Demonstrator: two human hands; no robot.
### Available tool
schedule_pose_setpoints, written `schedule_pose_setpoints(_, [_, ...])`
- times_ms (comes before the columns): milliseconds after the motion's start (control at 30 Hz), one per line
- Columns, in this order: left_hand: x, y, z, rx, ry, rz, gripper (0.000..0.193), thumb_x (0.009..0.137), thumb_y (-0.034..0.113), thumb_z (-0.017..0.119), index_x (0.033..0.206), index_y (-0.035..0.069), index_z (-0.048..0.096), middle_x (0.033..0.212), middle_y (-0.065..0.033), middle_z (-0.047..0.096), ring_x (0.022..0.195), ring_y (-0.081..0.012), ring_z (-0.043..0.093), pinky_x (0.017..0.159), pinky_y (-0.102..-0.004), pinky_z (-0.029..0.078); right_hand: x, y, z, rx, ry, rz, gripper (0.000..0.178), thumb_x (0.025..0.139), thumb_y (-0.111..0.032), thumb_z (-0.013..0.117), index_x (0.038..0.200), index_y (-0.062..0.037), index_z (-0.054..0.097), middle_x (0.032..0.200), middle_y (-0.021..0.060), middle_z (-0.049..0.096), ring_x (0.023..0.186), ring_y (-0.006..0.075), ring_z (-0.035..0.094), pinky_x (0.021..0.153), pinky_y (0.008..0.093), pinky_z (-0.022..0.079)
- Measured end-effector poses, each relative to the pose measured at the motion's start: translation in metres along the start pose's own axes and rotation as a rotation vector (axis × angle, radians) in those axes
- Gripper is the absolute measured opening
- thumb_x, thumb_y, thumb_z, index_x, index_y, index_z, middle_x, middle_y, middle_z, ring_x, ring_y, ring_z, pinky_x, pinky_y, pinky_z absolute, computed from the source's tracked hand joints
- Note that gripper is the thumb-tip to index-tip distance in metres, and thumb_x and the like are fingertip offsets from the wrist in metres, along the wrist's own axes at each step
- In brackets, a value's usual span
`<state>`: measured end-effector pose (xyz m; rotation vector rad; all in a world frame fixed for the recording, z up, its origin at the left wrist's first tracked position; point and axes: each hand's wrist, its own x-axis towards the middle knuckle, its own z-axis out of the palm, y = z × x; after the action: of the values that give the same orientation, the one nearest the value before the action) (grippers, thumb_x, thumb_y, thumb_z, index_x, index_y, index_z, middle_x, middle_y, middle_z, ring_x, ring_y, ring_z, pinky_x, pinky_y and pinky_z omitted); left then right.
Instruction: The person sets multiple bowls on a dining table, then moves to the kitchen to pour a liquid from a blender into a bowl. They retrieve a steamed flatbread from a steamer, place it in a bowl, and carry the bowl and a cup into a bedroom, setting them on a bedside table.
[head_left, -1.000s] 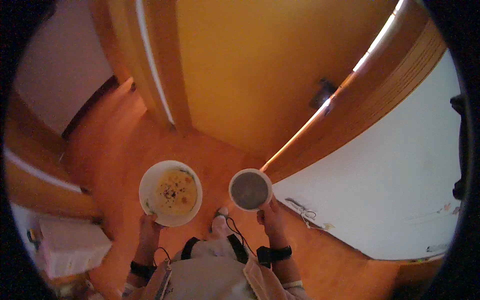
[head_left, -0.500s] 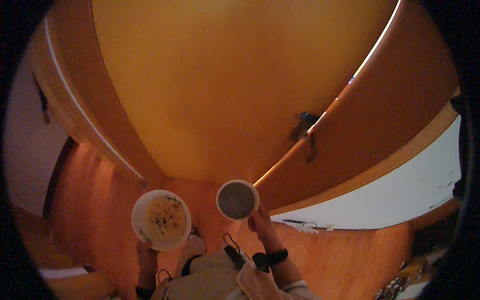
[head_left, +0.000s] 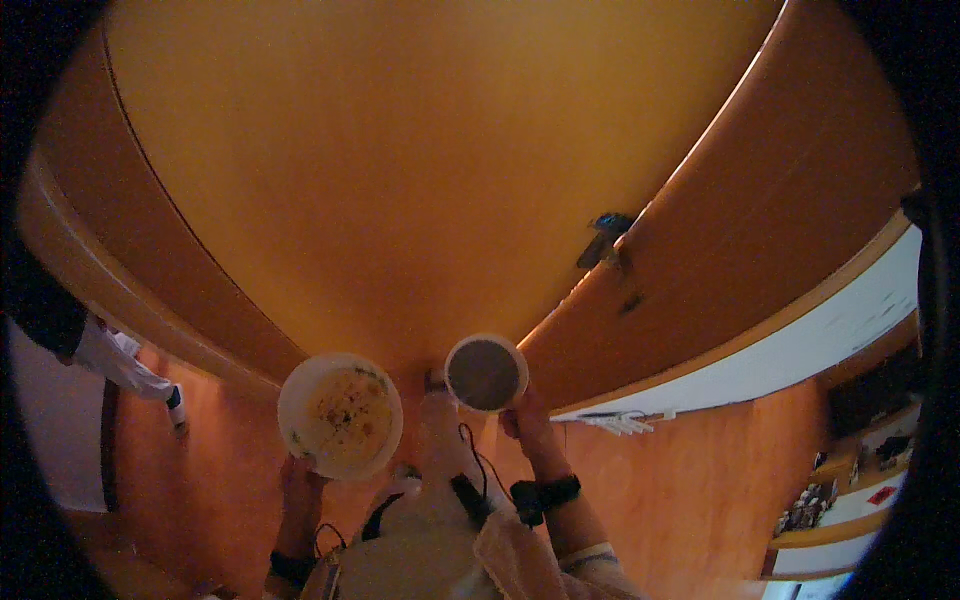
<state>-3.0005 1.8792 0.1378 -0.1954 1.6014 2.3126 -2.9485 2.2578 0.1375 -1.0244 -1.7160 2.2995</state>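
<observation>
My left hand [head_left: 304, 470] is closed on the lower rim of a round white bowl [head_left: 293, 385]. Inside the bowl lies yellowish food with dark bits and some green near the edge. My right hand [head_left: 528, 422] grips a pale round cup [head_left: 522, 372] at its lower right side. A greyish-brown surface fills the cup; I cannot tell what it is. Both vessels are held out before my body, apart from each other, the cup to the right of the bowl.
Ahead rises a wide wooden door [head_left: 430, 180] with a dark handle [head_left: 605, 238] at its right edge. On the far left a person [head_left: 110, 350] in a dark top and light trousers is partly visible. Shelves with small items [head_left: 805, 508] are at the lower right, above a reddish-brown floor [head_left: 670, 500].
The door looms nearer and wider. The bowl and cup have shifted slightly upward in view, still held. A person has come into sight at the left, and my leg reaches forward below the cup.
</observation>
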Motion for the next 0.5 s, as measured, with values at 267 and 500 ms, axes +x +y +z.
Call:
schedule_pose_setpoints(267, [0.038, 0.041, 0.019, 0.158, -0.178, -0.052, 0.045, 0.086, 0.025, 0.059, 0.123, 0.001, 0.05, 0.123, -0.0105, 0.057, 0.107, -0.0265, 0.059, 0.084, -0.0434, 0.054, 0.012, -0.002, 0.016, 0.151, 0.038, -0.003, 0.038, 0.089, -0.019, 0.055, 0.123, -0.009, 0.041, 0.06, 0.0018, 0.045, 0.041, 0.01, 0.036, 0.037, 0.0255, 0.028])
schedule_pose_setpoints(500, [0.129, 0.051, 0.064, 0.01, -0.204, -0.17, 0.046, 0.084, 0.018, 0.054, 0.125, -0.001, 0.048, 0.119, -0.0116, 0.057, 0.108, -0.0255, 0.058, 0.086, -0.0405, 0.053, 0.07, -0.04, 0.027, 0.22, 0.082, -0.153, 0.04, 0.091, -0.022, 0.056, 0.128, -0.0097, 0.046, 0.061, 0.0004, 0.048, 0.043, 0.007, 0.04, 0.039, 0.0229, 0.031])
